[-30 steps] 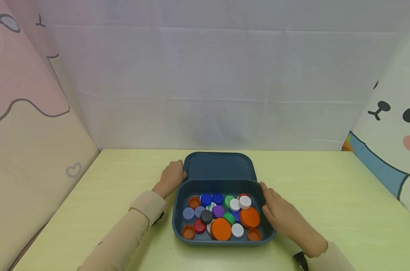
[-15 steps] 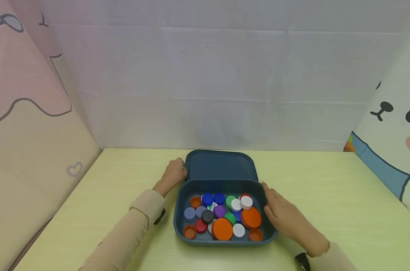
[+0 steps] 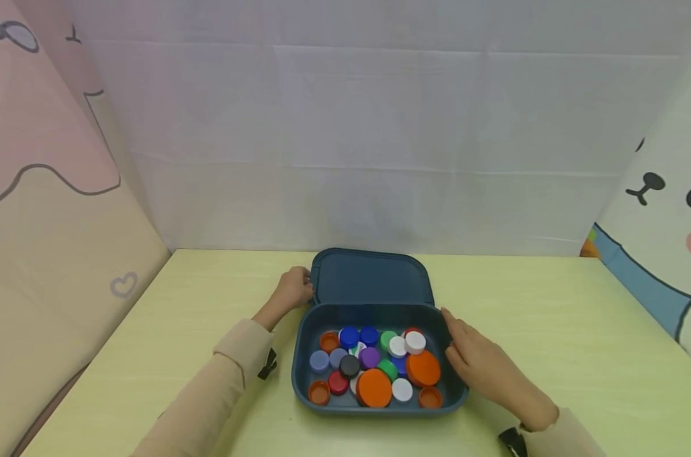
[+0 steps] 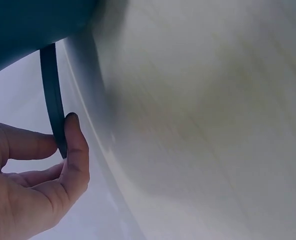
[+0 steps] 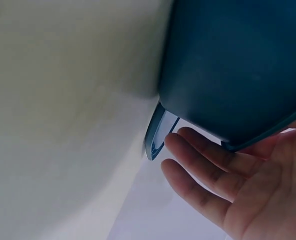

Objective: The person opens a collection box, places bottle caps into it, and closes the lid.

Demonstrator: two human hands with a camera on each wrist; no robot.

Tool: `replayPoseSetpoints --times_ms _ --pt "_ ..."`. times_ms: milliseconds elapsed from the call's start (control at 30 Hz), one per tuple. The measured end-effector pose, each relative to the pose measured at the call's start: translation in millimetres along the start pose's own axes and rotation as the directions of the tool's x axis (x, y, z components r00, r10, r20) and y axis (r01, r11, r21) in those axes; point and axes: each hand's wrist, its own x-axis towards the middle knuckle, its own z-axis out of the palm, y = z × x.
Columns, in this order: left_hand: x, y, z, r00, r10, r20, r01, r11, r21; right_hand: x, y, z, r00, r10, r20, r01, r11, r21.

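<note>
A dark blue rectangular box [image 3: 380,412] stands on the table, with several plastic bottle caps in it: orange [image 3: 374,388], white, blue, green, purple, red and black. Behind it is its matching lid [image 3: 371,277], inner side showing and leaning back. At the lid's left edge my left hand [image 3: 290,290] holds on; in the left wrist view thumb and fingers pinch the thin lid rim [image 4: 51,95]. My right hand [image 3: 478,360] lies along the box's right wall, fingers extended. The right wrist view shows those fingers under the box rim, the thumb mostly hidden.
The pale yellow table [image 3: 551,330] spreads around the box. A white cloth backdrop [image 3: 380,146] hangs behind it. Cartoon-printed cloths stand at the left [image 3: 54,254] and right [image 3: 665,254].
The lid's far edge has risen slightly with my left hand, its left side more than its right. My right hand keeps its place against the box.
</note>
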Motion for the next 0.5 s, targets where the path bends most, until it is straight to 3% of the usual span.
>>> replayPoseSetpoints --times_ms 167,367,500 --pt "-8.6 4.1 -5.7 0.999 -0.033 0.006 0.033 0.991 -0.132 2.2 2 -3 1.0 0.01 0.008 -0.01 1.0 0.027" --pt "-12.5 6.6 -8.3 0.998 -0.058 0.02 0.061 0.933 -0.355 6.8 5 -11 0.999 -0.014 0.035 0.011 0.996 0.088" --pt "-12.3 6.0 -7.8 0.998 -0.058 0.014 0.058 0.913 -0.403 12.1 6 -15 0.999 -0.023 0.037 0.02 0.995 0.1"
